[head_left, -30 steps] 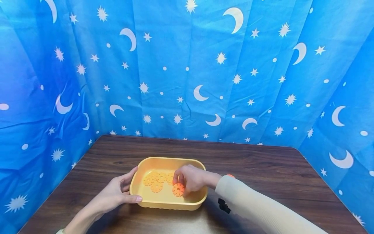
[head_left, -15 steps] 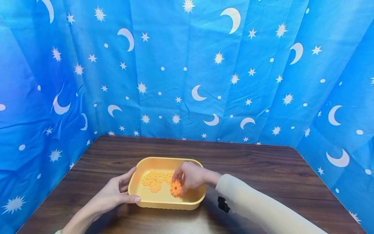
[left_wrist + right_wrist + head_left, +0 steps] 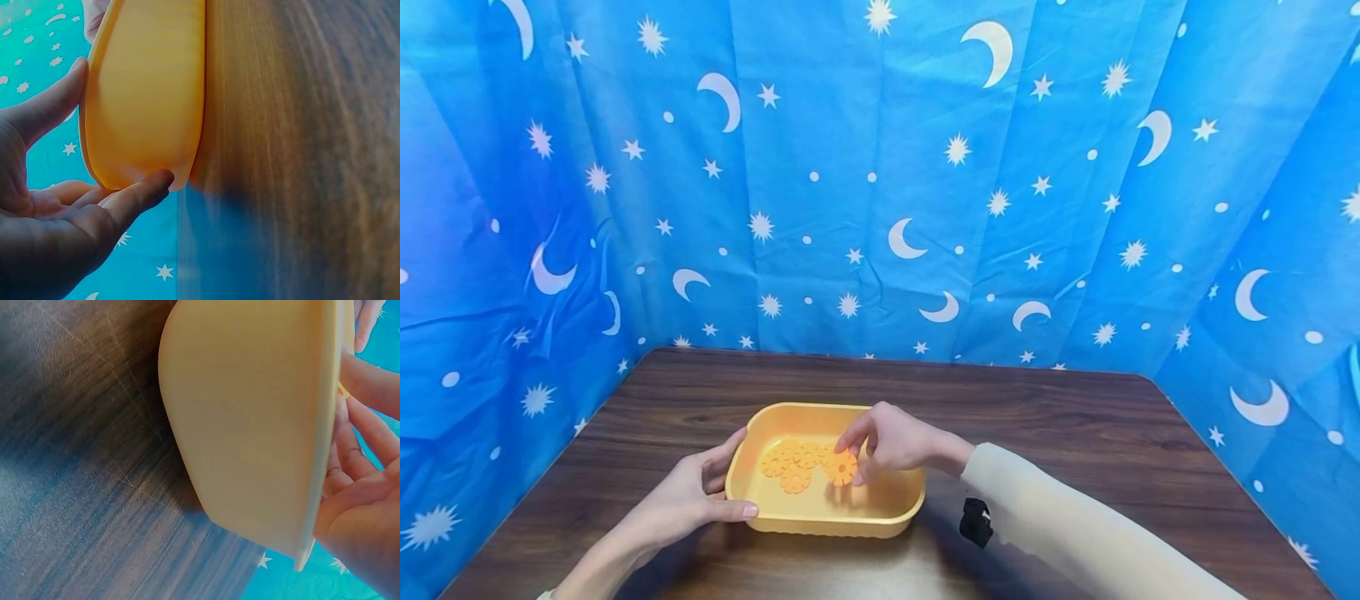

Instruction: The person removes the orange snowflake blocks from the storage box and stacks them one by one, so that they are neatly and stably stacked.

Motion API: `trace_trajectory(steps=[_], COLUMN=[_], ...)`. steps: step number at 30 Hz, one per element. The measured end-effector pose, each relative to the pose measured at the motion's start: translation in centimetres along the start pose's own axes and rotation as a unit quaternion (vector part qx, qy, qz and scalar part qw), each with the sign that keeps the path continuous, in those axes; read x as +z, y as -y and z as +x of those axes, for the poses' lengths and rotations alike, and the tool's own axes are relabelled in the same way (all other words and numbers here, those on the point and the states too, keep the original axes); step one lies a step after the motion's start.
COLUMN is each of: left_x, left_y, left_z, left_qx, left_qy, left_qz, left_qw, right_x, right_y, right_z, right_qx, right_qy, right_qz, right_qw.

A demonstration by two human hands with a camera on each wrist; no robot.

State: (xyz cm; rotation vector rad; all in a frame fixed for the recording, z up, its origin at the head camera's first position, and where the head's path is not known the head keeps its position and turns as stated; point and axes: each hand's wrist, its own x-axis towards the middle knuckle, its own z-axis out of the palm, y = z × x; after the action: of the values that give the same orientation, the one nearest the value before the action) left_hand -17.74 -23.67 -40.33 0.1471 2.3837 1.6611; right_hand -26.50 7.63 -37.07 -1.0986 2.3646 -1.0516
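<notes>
A yellow plastic tub [image 3: 827,527] stands on the table, partly in front of me. My left hand [image 3: 673,504] grips its left end, thumb over the near rim and fingers along the side; the left wrist view shows this hand [image 3: 75,215] on the tub's end wall [image 3: 147,94]. Inside the tub lie several flat orange notched discs [image 3: 795,479], overlapping toward the left. My right hand [image 3: 897,437] reaches over the far right rim and pinches one orange notched disc [image 3: 842,469], tilted up above the floor of the tub. In the right wrist view, the tub wall [image 3: 250,419] hides most of that disc.
The dark wood-grain table [image 3: 1060,450] extends around the tub on all sides. A blue cloth [image 3: 820,133] with white moons and stars hangs behind it and at both sides. A small black object [image 3: 976,522] shows under the right sleeve [image 3: 1060,508].
The right hand has lifted the pinched disc up and slightly left, toward the other discs. The left hand keeps its grip on the tub. The whole head view has shifted slightly.
</notes>
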Motion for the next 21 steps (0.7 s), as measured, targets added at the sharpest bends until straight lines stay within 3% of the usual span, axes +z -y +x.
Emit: trace_trajectory(steps=[7,21], left_x=[0.0,0.0], left_y=[-0.1,0.0], left_z=[0.0,0.0], left_qx=[0.004,0.007], left_qy=[-0.001,0.001], left_qz=[0.008,0.007], left_qw=[1.0000,0.9999], right_x=[-0.5,-1.4], right_y=[0.1,0.8], right_z=[-0.6,-2.2], right_qx=[0.023,0.020], right_qy=[-0.011,-0.060], right_qz=[0.058,0.057], right_qw=[0.9980,0.9964])
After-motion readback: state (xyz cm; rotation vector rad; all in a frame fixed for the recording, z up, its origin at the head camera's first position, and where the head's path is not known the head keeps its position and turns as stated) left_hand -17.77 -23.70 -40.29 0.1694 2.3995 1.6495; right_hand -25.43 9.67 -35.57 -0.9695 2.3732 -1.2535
